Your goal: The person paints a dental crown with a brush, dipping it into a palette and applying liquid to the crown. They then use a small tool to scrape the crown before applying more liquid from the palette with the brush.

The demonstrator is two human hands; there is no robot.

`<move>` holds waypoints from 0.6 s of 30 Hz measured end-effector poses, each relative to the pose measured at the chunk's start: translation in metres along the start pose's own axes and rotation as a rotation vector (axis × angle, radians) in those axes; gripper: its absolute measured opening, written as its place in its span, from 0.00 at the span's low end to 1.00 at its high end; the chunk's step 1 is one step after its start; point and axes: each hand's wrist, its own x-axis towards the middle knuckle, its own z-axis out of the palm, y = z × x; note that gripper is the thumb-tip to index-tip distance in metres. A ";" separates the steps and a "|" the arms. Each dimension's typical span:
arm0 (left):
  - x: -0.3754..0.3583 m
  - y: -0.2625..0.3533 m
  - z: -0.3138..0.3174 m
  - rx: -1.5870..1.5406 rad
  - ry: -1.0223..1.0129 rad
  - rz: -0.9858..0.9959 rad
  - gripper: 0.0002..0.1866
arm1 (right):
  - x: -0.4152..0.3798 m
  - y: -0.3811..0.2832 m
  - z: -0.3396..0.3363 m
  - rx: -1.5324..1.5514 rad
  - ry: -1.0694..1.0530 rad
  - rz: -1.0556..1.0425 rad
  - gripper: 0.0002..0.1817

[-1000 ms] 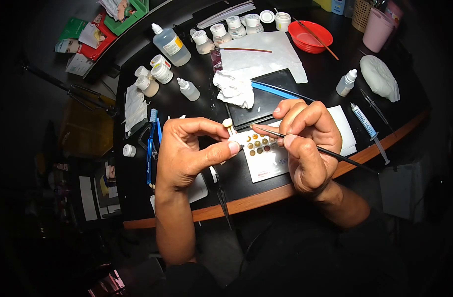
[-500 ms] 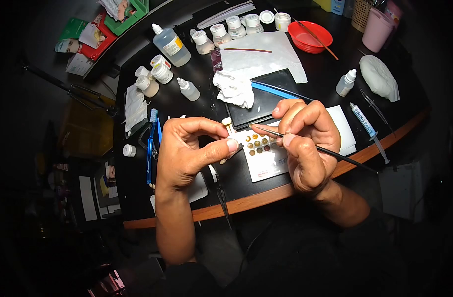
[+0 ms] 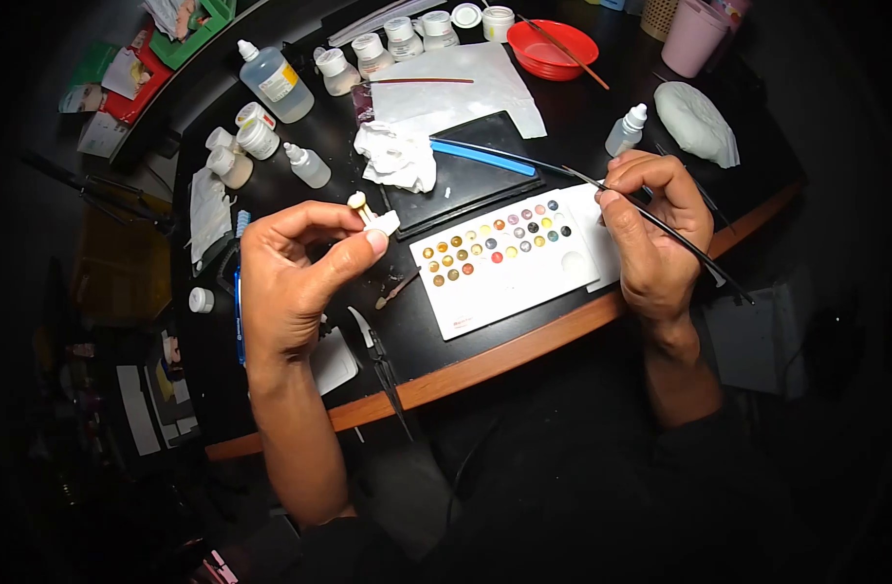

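My left hand (image 3: 295, 282) pinches a small white tooth piece on a peg (image 3: 372, 216) between thumb and forefinger, held above the black table. My right hand (image 3: 655, 234) grips a thin black brush (image 3: 650, 219), its tip pointing up and left past the palette's far corner. Between the two hands lies a white palette (image 3: 509, 263) with rows of small coloured stain dots. A black slab (image 3: 465, 180) with a blue-handled tool (image 3: 485, 156) sits just behind the palette.
Crumpled tissue (image 3: 397, 154), several small jars (image 3: 388, 39) and dropper bottles (image 3: 276, 83) stand at the back. A red bowl (image 3: 558, 47), pink cup (image 3: 694, 34) and white cloth (image 3: 699, 122) are at the right. Tweezers (image 3: 383, 365) lie near the table's orange front edge (image 3: 524, 346).
My hands have drawn apart: the left moved left with the tooth piece, the right moved right with the brush. The whole palette is now uncovered. The view has shifted too.
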 end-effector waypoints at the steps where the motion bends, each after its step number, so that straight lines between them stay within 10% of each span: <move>1: 0.000 0.000 0.000 0.017 0.000 0.004 0.09 | -0.004 0.000 -0.010 -0.151 -0.022 0.033 0.06; 6: 0.001 0.002 0.000 0.078 0.043 0.014 0.09 | -0.013 0.001 -0.032 -0.639 -0.191 -0.015 0.04; 18: 0.003 0.000 -0.004 0.114 0.072 0.046 0.06 | 0.070 0.005 0.016 -0.480 -0.722 -0.299 0.11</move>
